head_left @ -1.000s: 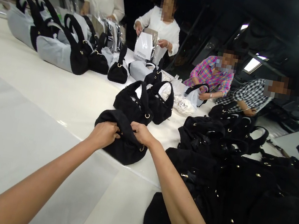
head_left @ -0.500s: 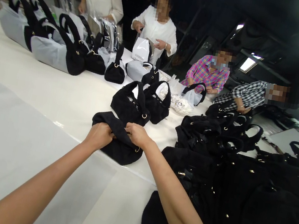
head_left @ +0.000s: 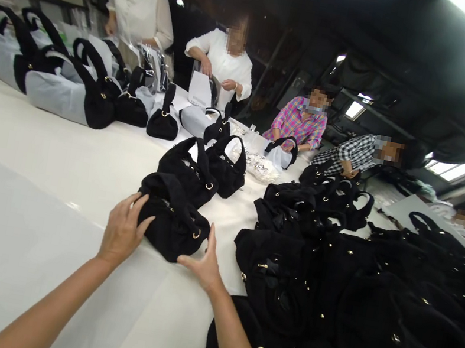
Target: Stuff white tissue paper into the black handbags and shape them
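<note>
Black handbag rests on the table between left hand and right hand, both loosely spread at its ends.

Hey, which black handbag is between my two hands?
The front bag of the middle three: your left hand is at one end, your right hand at the other. The two bags behind it have neither hand on them.

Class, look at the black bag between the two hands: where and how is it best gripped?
Probably by the strap handle, from above: it curves over the top of the black bag, facing up. A second black bag sits close behind, so the far side looks less accessible.
</note>
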A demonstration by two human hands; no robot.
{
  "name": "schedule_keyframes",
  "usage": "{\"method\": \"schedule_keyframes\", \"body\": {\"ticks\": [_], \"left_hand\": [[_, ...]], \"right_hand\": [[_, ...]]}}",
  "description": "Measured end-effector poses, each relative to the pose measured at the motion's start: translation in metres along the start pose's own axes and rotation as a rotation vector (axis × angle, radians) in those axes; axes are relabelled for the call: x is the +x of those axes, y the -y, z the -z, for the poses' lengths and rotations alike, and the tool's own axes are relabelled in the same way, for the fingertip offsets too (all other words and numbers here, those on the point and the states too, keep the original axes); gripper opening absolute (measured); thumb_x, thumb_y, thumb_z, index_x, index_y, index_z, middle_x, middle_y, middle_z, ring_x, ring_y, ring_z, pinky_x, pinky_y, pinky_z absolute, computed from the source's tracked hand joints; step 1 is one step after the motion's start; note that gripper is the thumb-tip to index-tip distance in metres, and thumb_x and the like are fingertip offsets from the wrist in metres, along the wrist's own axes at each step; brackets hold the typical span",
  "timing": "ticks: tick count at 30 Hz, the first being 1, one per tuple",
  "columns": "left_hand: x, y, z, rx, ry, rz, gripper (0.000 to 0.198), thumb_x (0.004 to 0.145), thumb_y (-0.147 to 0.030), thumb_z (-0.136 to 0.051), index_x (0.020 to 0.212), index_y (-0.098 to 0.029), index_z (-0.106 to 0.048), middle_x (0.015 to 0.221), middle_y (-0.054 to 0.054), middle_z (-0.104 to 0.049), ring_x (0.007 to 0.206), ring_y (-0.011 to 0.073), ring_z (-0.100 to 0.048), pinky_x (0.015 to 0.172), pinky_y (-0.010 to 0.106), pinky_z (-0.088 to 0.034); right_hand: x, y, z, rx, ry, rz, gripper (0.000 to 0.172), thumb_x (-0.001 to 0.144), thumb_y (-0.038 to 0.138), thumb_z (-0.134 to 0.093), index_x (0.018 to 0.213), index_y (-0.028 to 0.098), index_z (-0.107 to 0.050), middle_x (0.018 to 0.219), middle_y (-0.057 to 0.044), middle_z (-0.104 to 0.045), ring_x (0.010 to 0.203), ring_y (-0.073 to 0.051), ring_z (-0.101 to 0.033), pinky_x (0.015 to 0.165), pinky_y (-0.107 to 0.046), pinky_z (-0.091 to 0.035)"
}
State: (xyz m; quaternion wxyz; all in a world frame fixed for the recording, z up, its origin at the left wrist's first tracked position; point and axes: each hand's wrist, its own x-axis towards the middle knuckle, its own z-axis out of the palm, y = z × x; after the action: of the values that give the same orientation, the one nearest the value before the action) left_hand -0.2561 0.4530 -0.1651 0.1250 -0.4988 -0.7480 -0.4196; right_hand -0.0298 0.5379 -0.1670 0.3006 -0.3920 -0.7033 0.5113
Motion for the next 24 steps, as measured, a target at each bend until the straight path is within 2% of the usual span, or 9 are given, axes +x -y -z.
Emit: {"method": "schedule_keyframes", "body": {"ticks": [2,4,6,8,12,16,20,22,24], "left_hand": [[-0.022,0.011,-0.009,-0.016,-0.041,0.209,0.077,0.091,-0.05,-0.051,0.15,-0.008,-0.026,0.15,0.026,-0.035,0.142,0.0371,-0.03,0.114,0.056,-0.029],[-0.041,0.024,-0.023,-0.079,0.037,0.38,0.089,0.089,-0.059,-0.048,0.152,-0.004,-0.018,0.152,0.029,-0.031,0.142,0.0396,-0.029,0.114,0.057,-0.03],[-0.053,0.034,-0.038,-0.107,0.145,0.396,0.09,0.089,-0.062,-0.043,0.154,-0.005,-0.014,0.155,0.027,-0.027,0.144,0.0389,-0.027,0.116,0.056,-0.027],[-0.057,0.04,-0.05,-0.068,0.183,0.309,0.091,0.09,-0.062,-0.041,0.155,-0.005,-0.01,0.158,0.026,-0.021,0.146,0.038,-0.022,0.118,0.055,-0.023],[-0.051,0.038,-0.061,0.029,0.167,0.216,0.093,0.091,-0.059,-0.04,0.153,0.001,-0.006,0.157,0.031,-0.018,0.146,0.0391,-0.021,0.117,0.055,-0.022],[-0.048,0.03,-0.06,-0.018,0.109,0.226,0.085,0.092,-0.05,-0.044,0.155,-0.005,-0.009,0.158,0.026,-0.02,0.146,0.0371,-0.023,0.119,0.055,-0.02],[-0.041,0.042,-0.049,-0.243,-0.023,0.442,0.075,0.094,-0.048,-0.044,0.155,-0.013,-0.019,0.157,0.02,-0.028,0.142,0.0333,-0.033,0.118,0.049,-0.028],[-0.024,0.061,-0.04,-0.362,-0.102,0.594,0.075,0.093,-0.053,-0.045,0.154,-0.017,-0.022,0.157,0.018,-0.03,0.139,0.0322,-0.038,0.117,0.047,-0.031],[0.006,0.087,-0.031,-0.43,-0.153,0.679,0.077,0.092,-0.057,-0.046,0.154,-0.016,-0.024,0.157,0.017,-0.03,0.141,0.0311,-0.035,0.118,0.046,-0.028]], "right_hand": [[-0.013,-0.009,-0.023,-0.026,-0.101,-0.019,0.144,0.046,0.038,-0.093,0.156,0.024,-0.002,0.161,-0.014,-0.016,0.148,-0.034,-0.018,0.12,-0.051,-0.023],[-0.012,-0.014,-0.044,-0.028,-0.219,-0.01,0.143,0.047,0.032,-0.093,0.156,0.024,-0.001,0.16,-0.015,-0.02,0.146,-0.034,-0.024,0.119,-0.049,-0.027],[0.0,-0.016,-0.058,-0.021,-0.316,-0.003,0.135,0.052,0.03,-0.09,0.156,0.022,-0.005,0.158,-0.015,-0.027,0.144,-0.034,-0.03,0.117,-0.048,-0.03],[0.019,-0.016,-0.062,-0.017,-0.354,0.013,0.126,0.056,0.031,-0.088,0.155,0.02,-0.011,0.156,-0.015,-0.031,0.142,-0.032,-0.034,0.117,-0.046,-0.032],[0.061,-0.012,-0.064,-0.034,-0.354,0.045,0.112,0.061,0.037,-0.085,0.152,0.017,-0.021,0.15,-0.016,-0.041,0.137,-0.03,-0.041,0.114,-0.044,-0.035],[0.103,-0.005,-0.074,-0.024,-0.342,0.061,0.107,0.059,0.038,-0.085,0.148,0.017,-0.029,0.145,-0.015,-0.047,0.134,-0.03,-0.045,0.114,-0.043,-0.035],[0.134,-0.012,-0.076,0.121,-0.179,0.046,0.114,0.054,0.033,-0.088,0.149,0.023,-0.027,0.14,-0.01,-0.054,0.127,-0.028,-0.053,0.111,-0.043,-0.039],[0.139,-0.024,-0.073,0.211,-0.117,0.068,0.121,0.053,0.034,-0.089,0.153,0.024,-0.02,0.144,-0.011,-0.05,0.13,-0.028,-0.051,0.112,-0.043,-0.038],[0.137,-0.037,-0.07,0.309,-0.108,0.111,0.126,0.058,0.037,-0.087,0.155,0.022,-0.01,0.152,-0.013,-0.04,0.137,-0.027,-0.043,0.115,-0.043,-0.034]]}}
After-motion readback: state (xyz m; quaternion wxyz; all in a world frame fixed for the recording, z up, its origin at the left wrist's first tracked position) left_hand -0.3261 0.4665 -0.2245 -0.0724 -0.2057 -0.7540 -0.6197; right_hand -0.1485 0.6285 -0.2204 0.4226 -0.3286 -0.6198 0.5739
